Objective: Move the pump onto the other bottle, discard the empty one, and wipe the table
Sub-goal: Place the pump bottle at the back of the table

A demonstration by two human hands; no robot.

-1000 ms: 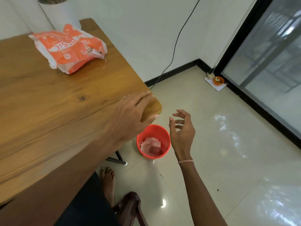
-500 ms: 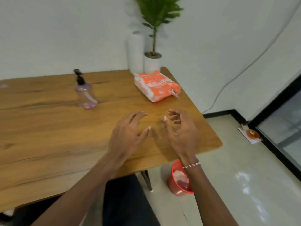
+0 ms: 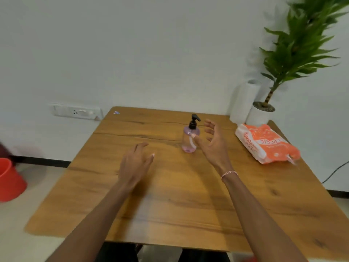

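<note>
Potted plant (image 3: 260, 115) beside white roll (image 3: 243, 101); red bucket (image 3: 9, 183) on floor.

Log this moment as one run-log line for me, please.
left hand open over table | right hand open beside pump bottle | tissue pack on table, untouched

The table (image 3: 185, 188) is wood with a smooth, faintly satin finish and dark grain lines. Near its far edge the bottle (image 3: 189, 140) is clear pink-tinted plastic with a black plastic pump (image 3: 194, 121). At the far right corner the pack (image 3: 266, 143) is glossy orange-and-white plastic film.
</note>
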